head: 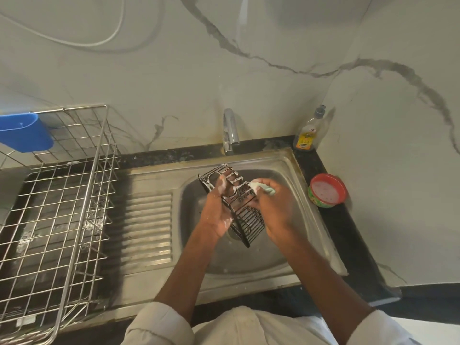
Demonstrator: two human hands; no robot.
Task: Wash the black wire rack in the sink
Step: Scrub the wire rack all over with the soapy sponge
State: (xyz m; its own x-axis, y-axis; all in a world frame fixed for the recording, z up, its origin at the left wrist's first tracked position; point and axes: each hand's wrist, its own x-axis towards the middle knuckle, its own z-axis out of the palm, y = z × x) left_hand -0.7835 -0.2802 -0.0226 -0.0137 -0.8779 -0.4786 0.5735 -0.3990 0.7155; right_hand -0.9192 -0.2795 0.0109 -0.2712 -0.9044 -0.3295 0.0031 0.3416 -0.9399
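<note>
Left hand (216,212) grip wraps black wire rack (239,207), held tilted over the sink (286,168); right hand (271,205) grip pinches soapy sponge (261,188) against rack's far edge

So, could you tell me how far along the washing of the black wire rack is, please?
Midway. Done: suds already cling to the black wire rack and to the left hand holding it over the sink. In hand: the right hand presses a sponge against its far end. Left: rinsing, since no water visibly runs from the tap.
</note>
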